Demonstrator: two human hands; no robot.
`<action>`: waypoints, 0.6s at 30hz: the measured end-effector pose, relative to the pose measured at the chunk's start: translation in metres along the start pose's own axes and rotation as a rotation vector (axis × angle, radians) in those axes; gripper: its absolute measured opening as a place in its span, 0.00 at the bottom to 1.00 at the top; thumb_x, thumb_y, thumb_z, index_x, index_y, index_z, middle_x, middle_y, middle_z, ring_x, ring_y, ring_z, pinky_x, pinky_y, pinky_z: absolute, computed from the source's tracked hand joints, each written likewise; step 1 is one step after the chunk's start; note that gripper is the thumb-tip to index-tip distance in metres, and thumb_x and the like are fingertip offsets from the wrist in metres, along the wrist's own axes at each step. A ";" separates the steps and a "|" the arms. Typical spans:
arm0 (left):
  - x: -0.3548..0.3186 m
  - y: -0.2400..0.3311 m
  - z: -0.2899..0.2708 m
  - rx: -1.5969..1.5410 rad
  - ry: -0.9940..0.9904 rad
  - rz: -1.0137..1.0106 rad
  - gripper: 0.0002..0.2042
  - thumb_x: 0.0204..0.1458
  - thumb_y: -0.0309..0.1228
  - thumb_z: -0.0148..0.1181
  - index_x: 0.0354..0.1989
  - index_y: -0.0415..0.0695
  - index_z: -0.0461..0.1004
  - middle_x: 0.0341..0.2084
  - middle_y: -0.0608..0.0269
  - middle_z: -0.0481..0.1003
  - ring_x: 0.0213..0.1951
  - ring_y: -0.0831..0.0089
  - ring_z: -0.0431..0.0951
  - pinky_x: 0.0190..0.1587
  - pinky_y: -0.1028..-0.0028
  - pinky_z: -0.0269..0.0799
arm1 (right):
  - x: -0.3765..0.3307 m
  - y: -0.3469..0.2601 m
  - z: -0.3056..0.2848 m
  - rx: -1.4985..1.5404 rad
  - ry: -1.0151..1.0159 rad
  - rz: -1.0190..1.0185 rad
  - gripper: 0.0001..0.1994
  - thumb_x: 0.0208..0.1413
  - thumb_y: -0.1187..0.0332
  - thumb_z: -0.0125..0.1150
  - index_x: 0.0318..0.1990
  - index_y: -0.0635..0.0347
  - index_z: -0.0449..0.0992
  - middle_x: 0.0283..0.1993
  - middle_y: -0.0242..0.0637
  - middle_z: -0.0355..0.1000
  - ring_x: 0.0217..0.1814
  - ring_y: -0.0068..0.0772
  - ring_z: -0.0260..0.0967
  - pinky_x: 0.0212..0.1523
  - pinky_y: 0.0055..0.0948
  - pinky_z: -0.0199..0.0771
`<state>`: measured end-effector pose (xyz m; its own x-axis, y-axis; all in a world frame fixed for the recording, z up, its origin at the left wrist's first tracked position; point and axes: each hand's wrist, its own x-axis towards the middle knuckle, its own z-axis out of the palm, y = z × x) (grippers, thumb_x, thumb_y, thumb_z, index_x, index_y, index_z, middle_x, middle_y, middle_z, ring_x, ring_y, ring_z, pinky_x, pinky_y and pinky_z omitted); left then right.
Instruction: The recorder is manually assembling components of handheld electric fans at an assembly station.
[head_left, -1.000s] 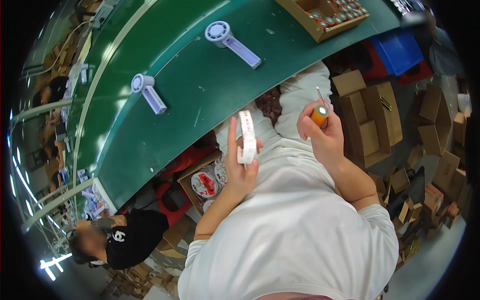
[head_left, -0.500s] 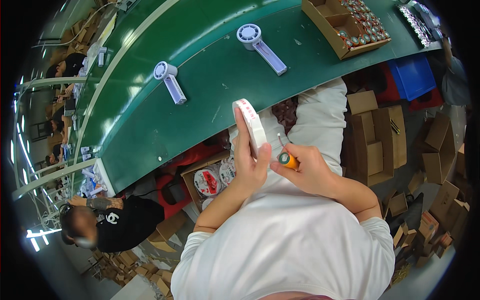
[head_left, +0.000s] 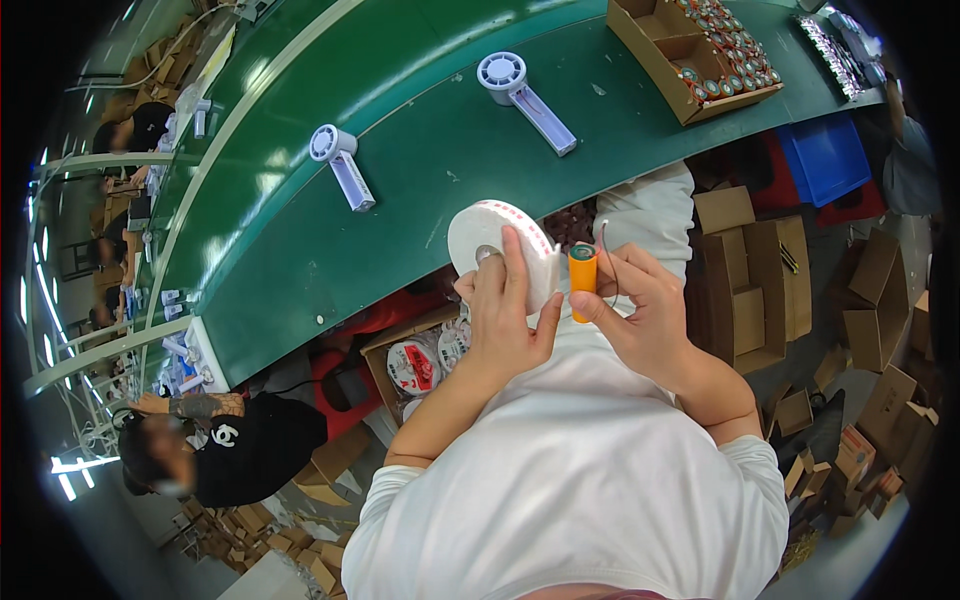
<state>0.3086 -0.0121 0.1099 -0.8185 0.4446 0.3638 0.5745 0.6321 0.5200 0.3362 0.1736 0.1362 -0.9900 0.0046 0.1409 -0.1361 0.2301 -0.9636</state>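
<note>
My left hand (head_left: 507, 315) is closed on a broad white roll of tape (head_left: 470, 235) with red print along its rim, fingers laid over its side. Just right of the roll, my right hand (head_left: 640, 305) pinches an orange cylindrical battery (head_left: 582, 290) held upright, its dark green end up. A thin wire (head_left: 606, 240) rises beside the battery. Roll and battery are close together above my lap. Two pale lavender handheld fans (head_left: 345, 170) (head_left: 527, 103) lie on the green table (head_left: 420, 180), their handles open along the length.
A cardboard box (head_left: 690, 105) holding several orange batteries stands at the table's far right. Below the table's edge, a carton with white tape rolls (head_left: 415, 367) sits left of my legs. A blue bin (head_left: 825, 155) and open cartons (head_left: 745, 290) are at right. A co-worker (head_left: 250, 445) sits at left.
The tape roll has turned from edge-on to show its flat side. My right hand has raised the battery upright and brought it beside the roll's edge.
</note>
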 end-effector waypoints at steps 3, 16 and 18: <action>-0.001 0.000 0.000 0.094 -0.024 0.049 0.41 0.46 0.37 0.63 0.66 0.26 0.53 0.35 0.54 0.68 0.36 0.63 0.67 0.39 0.64 0.48 | 0.004 -0.002 0.005 0.023 -0.036 0.058 0.19 0.50 0.73 0.70 0.49 0.71 0.75 0.33 0.36 0.68 0.33 0.26 0.73 0.36 0.23 0.80; -0.005 0.009 -0.003 0.155 -0.060 0.244 0.42 0.42 0.44 0.67 0.63 0.30 0.61 0.25 0.65 0.67 0.28 0.71 0.67 0.36 0.66 0.50 | 0.028 0.014 -0.012 0.587 0.443 0.033 0.15 0.55 0.75 0.66 0.46 0.69 0.70 0.38 0.32 0.71 0.40 0.18 0.69 0.43 0.19 0.72; -0.004 0.010 0.003 0.106 -0.059 0.251 0.42 0.40 0.43 0.68 0.62 0.30 0.63 0.24 0.67 0.65 0.27 0.72 0.66 0.36 0.67 0.50 | 0.027 0.017 0.000 0.565 0.353 0.118 0.16 0.56 0.72 0.66 0.49 0.67 0.68 0.39 0.31 0.70 0.40 0.17 0.68 0.44 0.18 0.70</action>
<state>0.3175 -0.0056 0.1108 -0.6505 0.6303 0.4238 0.7591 0.5585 0.3345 0.3076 0.1776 0.1234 -0.9410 0.3384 0.0011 -0.1214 -0.3348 -0.9345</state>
